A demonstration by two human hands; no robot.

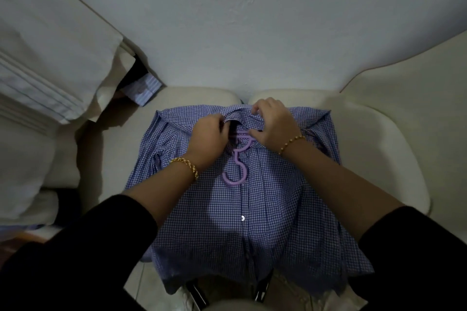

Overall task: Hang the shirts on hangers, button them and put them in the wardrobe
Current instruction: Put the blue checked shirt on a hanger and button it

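Bare cushion (366, 139) flanks the shirt (267, 209); pillows (50, 45) crowd left.

Head view, steeply downward (close)

We see a cream sofa seat (366, 149) carrying everything. A blue-and-white checked shirt (267, 225) lies spread on it, front up, with its collar toward the backrest and its hem reaching past the near edge. At the seat's far left corner lies a striped cloth (142, 89), partly tucked under a white pillow (50, 58) that leans over that side.
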